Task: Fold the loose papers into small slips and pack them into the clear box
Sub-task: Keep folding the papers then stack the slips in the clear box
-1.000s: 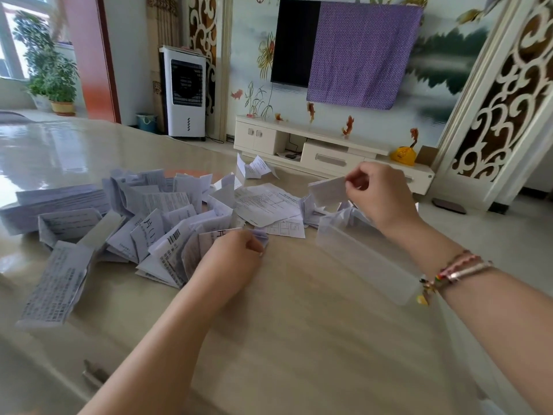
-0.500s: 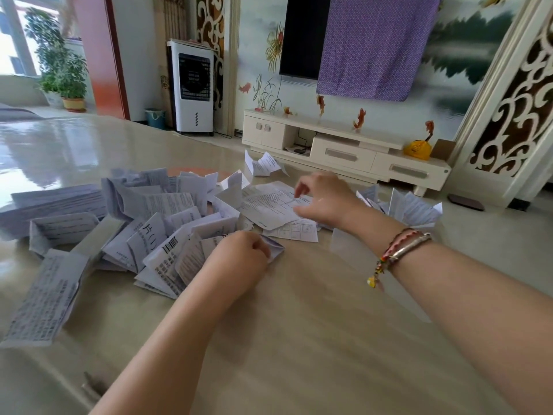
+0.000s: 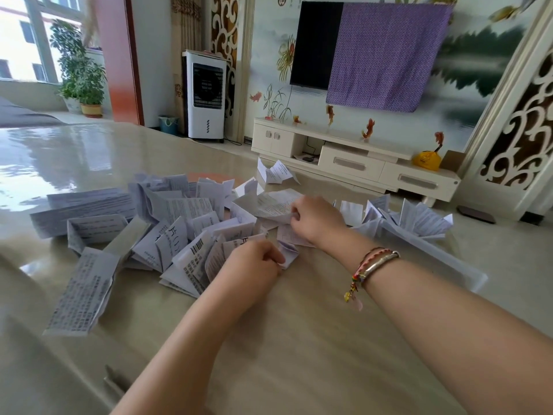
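Note:
A heap of loose printed papers [image 3: 167, 223] covers the middle of the glossy beige table [image 3: 299, 339]. My left hand [image 3: 254, 262] rests at the heap's near edge, fingers closed on a small folded slip [image 3: 288, 250]. My right hand [image 3: 317, 220] is just beyond it, pinching the edge of a flat printed sheet [image 3: 269, 203]. The clear box [image 3: 431, 253] lies to the right of my right forearm, with several folded slips [image 3: 419, 217] standing in its far end.
A long printed strip [image 3: 80, 292] lies alone at the near left. A crumpled paper [image 3: 275, 172] sits by the table's far edge. Beyond the table are a white TV cabinet [image 3: 353, 163] and a fan unit [image 3: 206, 94].
My right hand left the clear box, where it held a folded slip, and swung left to the sheet in the heap. My left hand stayed on its slip.

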Available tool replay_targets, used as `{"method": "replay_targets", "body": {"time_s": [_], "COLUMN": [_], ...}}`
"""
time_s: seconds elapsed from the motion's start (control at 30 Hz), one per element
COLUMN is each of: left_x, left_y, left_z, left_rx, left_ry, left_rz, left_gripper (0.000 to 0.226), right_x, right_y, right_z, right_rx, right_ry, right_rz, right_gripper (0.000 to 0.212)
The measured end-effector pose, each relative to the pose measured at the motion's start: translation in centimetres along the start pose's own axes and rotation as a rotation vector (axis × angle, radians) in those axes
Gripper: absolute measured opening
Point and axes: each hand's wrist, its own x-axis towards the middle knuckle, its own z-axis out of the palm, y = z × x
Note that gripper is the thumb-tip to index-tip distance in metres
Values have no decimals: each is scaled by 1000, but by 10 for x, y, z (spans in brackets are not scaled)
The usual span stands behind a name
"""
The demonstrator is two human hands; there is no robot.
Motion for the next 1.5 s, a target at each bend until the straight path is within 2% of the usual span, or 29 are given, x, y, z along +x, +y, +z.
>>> {"method": "replay_targets", "body": {"time_s": [0.13,0.23,0.33,0.4,0.53,0.67,0.7,0.87,0.93,1.03,1.1,1.13,1.23,1.3,1.33,1.4,1.5], "left_x": [-2,-5,-9,-16,-33,-43,-43,-50,-53,-51,-50,-52,-59,-60,-60,-62,-64], "left_y": [-2,-3,-4,-2,1,-5,-8,-19,-19,-20,-19,-16,-4,-3,-4,-6,-5], "left_z": [2,3,4,3,-2,-8,-7,-4,-4,0,2,3,4,5,5,6,8], "left_rx": [53,112,105,92,54,125,153,244,242,249,259,225,121,224,296,405,461], "left_ry": [-10,-3,2,10,-16,-121,-137,-130,-127,-68,-53,-61,-75,-9,20,40,19], "left_rz": [29,69,94,101,226,234,256,374,380,370,336,322,258,221,197,135,161], "left_gripper": [28,21,26,31,43,88,91,35,31,56,63,59,26,21,23,44,71], "right_x": [-15,-46,-93,-128,-187,-218,-221,-224,-218,-208,-200,-196,-181,-172,-170,-168,-170], "right_y": [8,9,8,13,27,37,39,42,40,38,36,34,32,34,35,36,35], "right_z": [-23,-46,-57,-57,-46,-37,-36,-40,-45,-49,-48,-47,-40,-32,-28,-22,-19], "right_rx": [159,353,524,563,604,659,669,720,747,879,924,935,854,716,632,497,437], "right_ry": [341,424,386,333,212,79,53,17,54,101,133,148,171,130,95,42,1], "right_rz": [33,-76,-147,-160,-105,-41,-36,-16,12,91,151,171,209,234,233,237,206], "right_gripper": [11,19,35,32,30,26,24,16,11,15,22,24,21,13,10,11,22]}}
